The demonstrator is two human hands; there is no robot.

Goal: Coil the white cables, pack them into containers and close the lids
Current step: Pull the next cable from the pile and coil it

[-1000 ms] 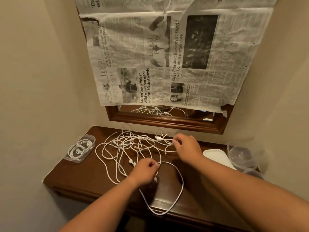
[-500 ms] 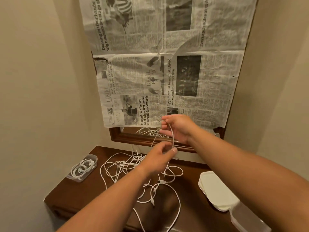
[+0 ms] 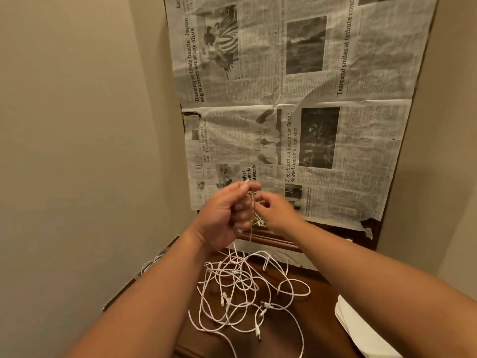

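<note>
A tangle of white cables (image 3: 241, 288) lies on the dark wooden table (image 3: 309, 329). One white cable (image 3: 252, 223) is lifted out of it and hangs down from my hands. My left hand (image 3: 227, 215) is raised above the tangle, fingers closed on the cable's end, whose plug tip pokes out above the fingers. My right hand (image 3: 276, 210) is just to its right, pinching the same cable lower down. A clear container (image 3: 152, 264) holding a coiled cable is mostly hidden behind my left forearm at the table's left corner.
White lids (image 3: 361, 332) lie stacked at the table's right edge. Newspaper (image 3: 296, 112) covers a wood-framed mirror (image 3: 271, 240) on the back wall. Beige walls close in on the left and right.
Both hands have risen from the table with one cable and drawn close together. The view has tilted up, so the container and lids are now mostly out of sight.
</note>
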